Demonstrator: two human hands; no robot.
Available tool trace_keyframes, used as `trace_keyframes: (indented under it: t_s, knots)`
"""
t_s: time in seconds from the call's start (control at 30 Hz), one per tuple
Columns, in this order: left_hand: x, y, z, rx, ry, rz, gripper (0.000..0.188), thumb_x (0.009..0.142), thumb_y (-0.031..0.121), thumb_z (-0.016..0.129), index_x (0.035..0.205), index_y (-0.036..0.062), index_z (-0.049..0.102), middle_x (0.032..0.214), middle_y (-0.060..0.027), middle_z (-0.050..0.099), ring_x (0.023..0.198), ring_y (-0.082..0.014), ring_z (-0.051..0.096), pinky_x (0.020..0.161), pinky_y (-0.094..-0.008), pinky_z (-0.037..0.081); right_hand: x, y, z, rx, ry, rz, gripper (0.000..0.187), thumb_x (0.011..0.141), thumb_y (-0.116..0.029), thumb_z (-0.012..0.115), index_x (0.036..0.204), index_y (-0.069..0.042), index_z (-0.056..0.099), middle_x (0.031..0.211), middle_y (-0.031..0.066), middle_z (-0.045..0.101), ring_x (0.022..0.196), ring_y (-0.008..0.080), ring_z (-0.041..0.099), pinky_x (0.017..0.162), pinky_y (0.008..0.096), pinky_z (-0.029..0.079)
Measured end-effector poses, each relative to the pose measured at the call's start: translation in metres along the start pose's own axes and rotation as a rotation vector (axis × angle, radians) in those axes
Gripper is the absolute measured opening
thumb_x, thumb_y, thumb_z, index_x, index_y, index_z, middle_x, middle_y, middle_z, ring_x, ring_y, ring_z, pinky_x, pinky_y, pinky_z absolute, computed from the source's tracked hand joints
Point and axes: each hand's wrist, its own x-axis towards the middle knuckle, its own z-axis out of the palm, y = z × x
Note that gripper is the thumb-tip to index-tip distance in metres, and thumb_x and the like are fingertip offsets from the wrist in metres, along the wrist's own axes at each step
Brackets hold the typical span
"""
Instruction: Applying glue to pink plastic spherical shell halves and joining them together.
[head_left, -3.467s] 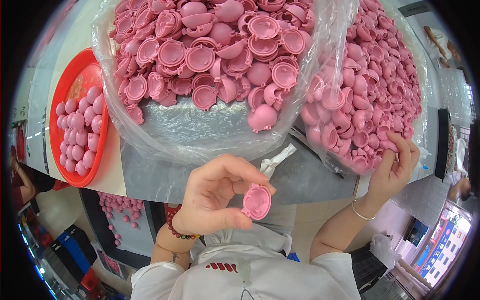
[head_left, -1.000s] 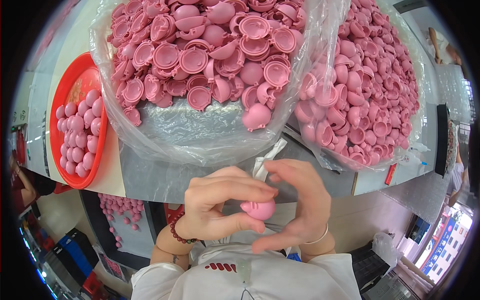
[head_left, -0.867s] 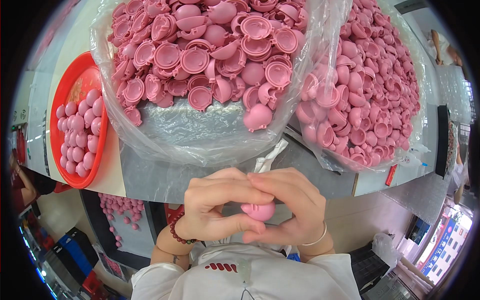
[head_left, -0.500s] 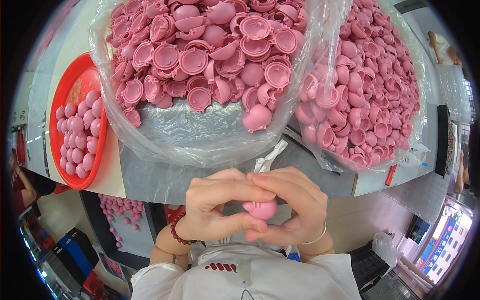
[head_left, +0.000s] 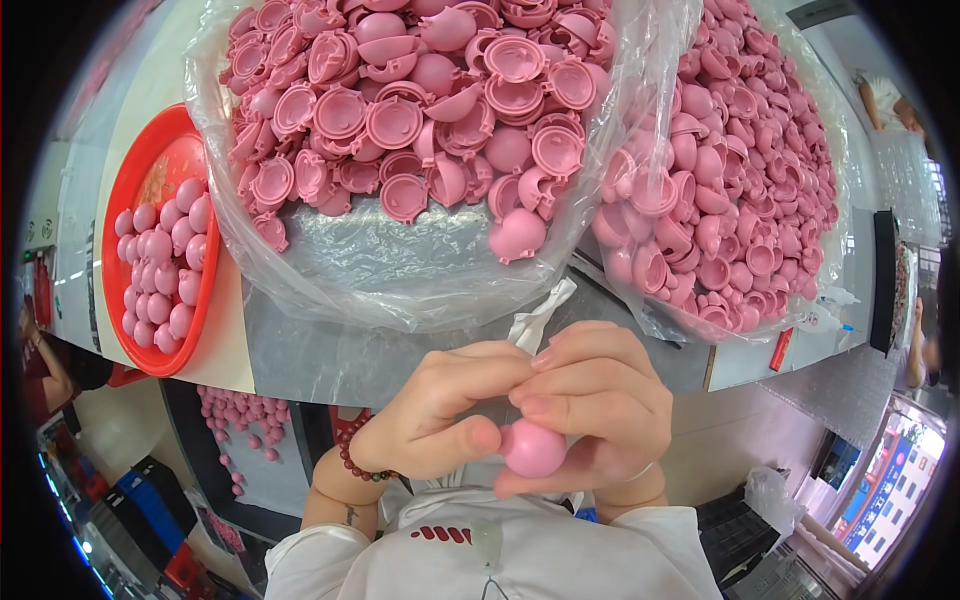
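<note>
A round pink plastic ball (head_left: 534,447) with a small nub on its left side is held in my right hand (head_left: 598,410), in front of my chest. The right fingers curl over its top and the thumb lies below it. My left hand (head_left: 450,412) is close on the ball's left, thumb apart from its fingers. The left thumb tip points at the nub; whether it touches cannot be made out. Its fingertips reach behind the right fingers. Beyond my hands, pink half shells (head_left: 393,122) are heaped in a clear plastic bag (head_left: 400,312) on the table.
A second clear bag of pink half shells (head_left: 712,180) stands at the right. On the left, an orange-red basin (head_left: 115,300) holds several pink balls. A dark tray (head_left: 300,470) with more pink balls sits lower left. A white strip (head_left: 540,315) lies before the bag.
My left thumb has come away from the right thumb and drawn back left. The ball has turned and shifted slightly right and down, with more of its surface showing in my right hand.
</note>
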Motion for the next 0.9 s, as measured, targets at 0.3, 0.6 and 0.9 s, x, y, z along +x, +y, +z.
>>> trace_keyframes:
  t_s: [0.3, 0.6, 0.9]
  knots:
    - [0.002, -0.002, 0.0, -0.08, -0.058, 0.076, 0.066, 0.074, 0.054, 0.053, 0.099, -0.0068, 0.049, 0.084, -0.0128, 0.053, 0.073, -0.025, 0.05, 0.066, -0.032, 0.04, 0.0, -0.004, 0.0, -0.094, 0.021, -0.071, 0.042, 0.05, -0.023, 0.078, 0.082, -0.005, 0.057, 0.077, 0.0031, 0.057, 0.071, 0.021, 0.053, 0.062, 0.0324, 0.042]
    - [-0.01, 0.004, 0.004, -0.232, 0.224, 0.06, 0.05, 0.07, 0.029, 0.065, 0.102, -0.0067, 0.051, 0.087, -0.0122, 0.057, 0.073, -0.0192, 0.054, 0.065, -0.028, 0.042, -0.001, -0.001, 0.006, -0.333, 0.023, -0.111, 0.041, 0.06, -0.032, 0.074, 0.089, -0.008, 0.057, 0.098, 0.0122, 0.053, 0.083, 0.0271, 0.052, 0.072, 0.0385, 0.044]
    - [-0.052, 0.074, -0.113, 1.343, 1.241, 0.201, 0.03, 0.079, 0.016, 0.057, 0.104, -0.0004, 0.051, 0.097, -0.0122, 0.058, 0.09, -0.02, 0.054, 0.08, -0.0296, 0.042, -0.067, 0.023, -0.14, -1.001, 1.181, 0.062, 0.039, 0.077, -0.018, 0.055, 0.108, 0.003, 0.043, 0.11, 0.0165, 0.044, 0.102, 0.0251, 0.042, 0.082, 0.0367, 0.038]
